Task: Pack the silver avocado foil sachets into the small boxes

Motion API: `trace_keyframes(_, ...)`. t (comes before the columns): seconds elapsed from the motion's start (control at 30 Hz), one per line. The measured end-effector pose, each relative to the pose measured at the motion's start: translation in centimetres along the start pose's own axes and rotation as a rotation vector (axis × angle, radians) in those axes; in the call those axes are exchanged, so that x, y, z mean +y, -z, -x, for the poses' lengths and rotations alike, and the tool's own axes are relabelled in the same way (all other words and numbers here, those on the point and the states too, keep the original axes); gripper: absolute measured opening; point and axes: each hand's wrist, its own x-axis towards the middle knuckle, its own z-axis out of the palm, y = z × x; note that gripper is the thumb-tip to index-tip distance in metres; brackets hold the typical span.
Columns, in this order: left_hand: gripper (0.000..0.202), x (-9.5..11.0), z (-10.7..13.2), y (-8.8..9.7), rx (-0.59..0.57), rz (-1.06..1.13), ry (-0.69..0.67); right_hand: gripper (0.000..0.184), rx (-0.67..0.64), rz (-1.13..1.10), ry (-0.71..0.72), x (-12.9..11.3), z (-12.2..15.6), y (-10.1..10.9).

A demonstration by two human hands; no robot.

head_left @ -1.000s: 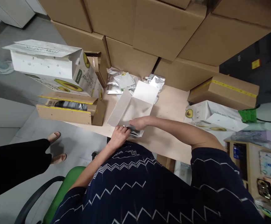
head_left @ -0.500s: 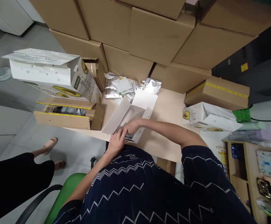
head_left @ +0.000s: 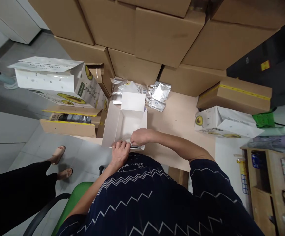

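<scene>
An open white carton with raised flaps lies on the wooden table just in front of me. My left hand rests at its near edge, fingers curled onto the rim. My right hand is closed over the same near edge, pressing on silver packets inside the carton. Beyond the carton lies a heap of silver foil sachets.
Large brown cartons are stacked behind the table. An avocado-printed box sits on a flat brown box at the left; another printed box lies at the right. Another person's legs stand at the left by a green chair.
The white carton has turned to sit squarer in front of me, and its far flap now stands up. Both hands stayed at its near edge.
</scene>
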Motion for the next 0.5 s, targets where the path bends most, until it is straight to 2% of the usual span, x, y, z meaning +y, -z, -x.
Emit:
trace_keyframes(0.13, 0.018, -0.5, -0.9, -0.3, -0.018, 0.085, -0.099, 0.033, 0.057, -0.085, 0.034, 0.5, 0.6, -0.1)
trace_keyframes(0.2, 0.02, -0.7, -1.1, -0.5, -0.058, 0.094, -0.122, 0.027, 0.096, -0.223, 0.103, 1.0, 1.2, -0.1)
trace_keyframes(0.27, 0.022, -0.6, -1.0, -0.5, -0.112, 0.091, -0.143, 0.022, 0.138, -0.492, 0.219, 2.0, 2.0, 0.1)
trace_keyframes(0.33, 0.023, -0.3, -0.8, -0.4, -0.157, 0.084, -0.168, 0.023, 0.241, -0.852, 0.298, 3.8, 2.7, 0.5)
trace_keyframes(0.37, 0.024, -0.2, -0.7, -0.4, -0.172, 0.079, -0.176, 0.027, 0.352, -1.027, 0.302, 5.0, 2.9, 0.7)
trace_keyframes(0.43, 0.026, 0.1, -0.5, -0.3, -0.191, 0.078, -0.177, 0.037, 0.705, -1.294, 0.216, 8.1, 2.7, 1.1)
trace_keyframes(0.5, 0.028, 0.1, -0.4, -0.3, -0.197, 0.09, -0.155, 0.04, 1.102, -1.395, -0.021, 12.0, 1.6, 1.2)
